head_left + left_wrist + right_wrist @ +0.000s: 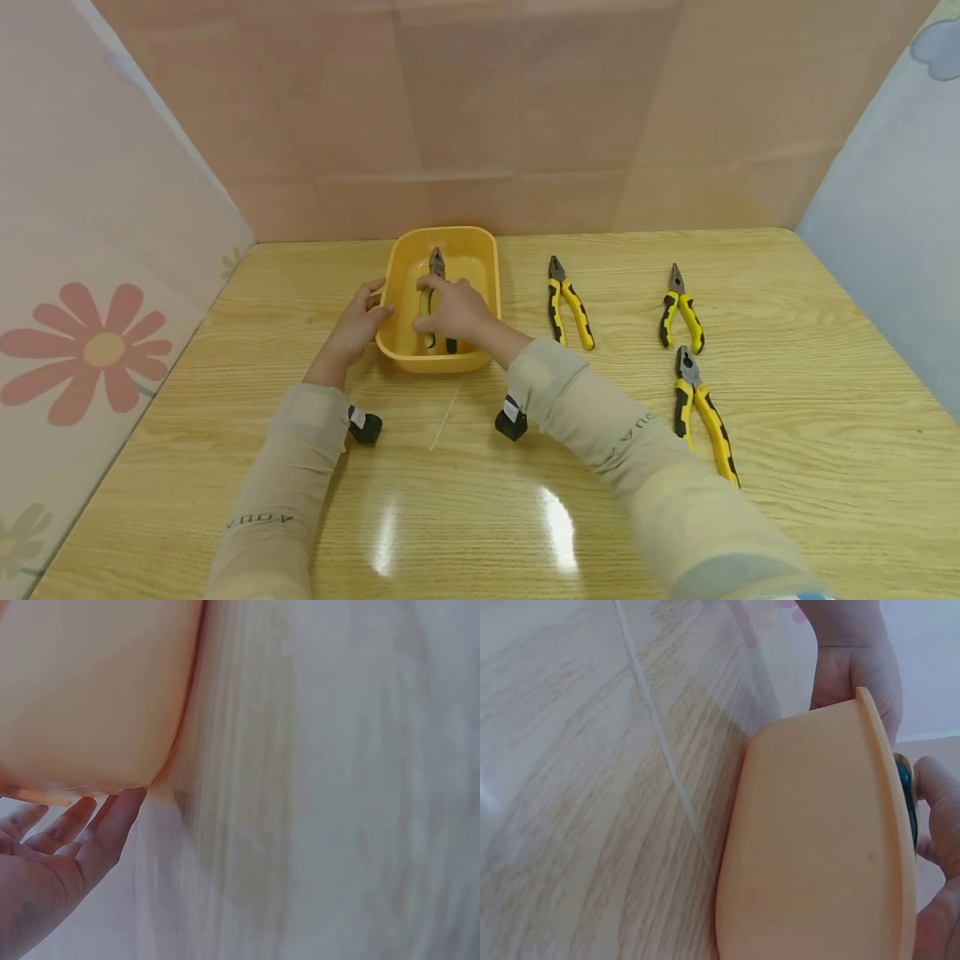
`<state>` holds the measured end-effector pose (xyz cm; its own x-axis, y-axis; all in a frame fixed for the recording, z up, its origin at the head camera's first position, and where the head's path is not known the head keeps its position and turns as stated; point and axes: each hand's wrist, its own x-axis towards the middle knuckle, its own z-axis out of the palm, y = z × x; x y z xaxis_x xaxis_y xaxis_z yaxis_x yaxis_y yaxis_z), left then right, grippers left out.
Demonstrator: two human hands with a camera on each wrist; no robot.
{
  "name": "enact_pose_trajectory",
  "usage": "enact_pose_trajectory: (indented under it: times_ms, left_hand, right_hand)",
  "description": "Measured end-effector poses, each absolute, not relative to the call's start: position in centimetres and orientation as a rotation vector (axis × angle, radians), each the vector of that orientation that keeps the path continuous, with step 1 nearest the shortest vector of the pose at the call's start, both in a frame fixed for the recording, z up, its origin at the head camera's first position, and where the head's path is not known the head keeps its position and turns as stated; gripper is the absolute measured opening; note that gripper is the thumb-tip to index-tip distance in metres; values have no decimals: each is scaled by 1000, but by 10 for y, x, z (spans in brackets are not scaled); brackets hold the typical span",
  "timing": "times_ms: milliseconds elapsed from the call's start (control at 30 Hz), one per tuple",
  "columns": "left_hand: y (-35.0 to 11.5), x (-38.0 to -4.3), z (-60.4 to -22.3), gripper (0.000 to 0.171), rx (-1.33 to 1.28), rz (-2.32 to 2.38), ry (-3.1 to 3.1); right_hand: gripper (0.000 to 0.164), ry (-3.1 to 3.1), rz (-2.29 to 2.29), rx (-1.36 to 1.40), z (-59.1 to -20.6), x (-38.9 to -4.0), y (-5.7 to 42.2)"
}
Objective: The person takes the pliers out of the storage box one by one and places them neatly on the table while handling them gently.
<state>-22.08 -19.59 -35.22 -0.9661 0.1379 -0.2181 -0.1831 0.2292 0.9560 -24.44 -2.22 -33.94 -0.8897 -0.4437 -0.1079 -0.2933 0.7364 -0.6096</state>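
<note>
A yellow plastic basin [438, 364] stands toward the back of the wooden table. Inside its walls my right hand [461, 312] grips a pair of pliers [437, 262] by the handles, the grey metal head pointing to the back wall. In the right wrist view a dark green handle end [906, 780] shows just above the basin's rim, beside the fingers. Whether the pliers touch the basin floor is hidden. My left hand [356, 325] touches the basin's left rim with fairly straight fingers; the left wrist view shows those fingertips [124, 806] against the rim.
To the right of the basin lie yellow-and-black pliers [576, 312]. Farther right are small needle-nose pliers [677, 287], with larger pliers [690, 375] just in front of them. A pink curtain-like wall [525, 125] closes off the back.
</note>
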Motion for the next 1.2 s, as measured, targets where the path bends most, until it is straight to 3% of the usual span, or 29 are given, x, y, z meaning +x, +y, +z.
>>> enact_pose_trajectory:
  times_ms: [333,1200]
  left_hand:
    - [-203,-230,-369,55,-37,1770,2301]
    - [-201,-232,-369,55,-30,1791,2293]
  right_hand:
    - [55,2652,-999,-570,-333,-237,-9]
    - [55,2646,-1128,-553,-318,-224,7]
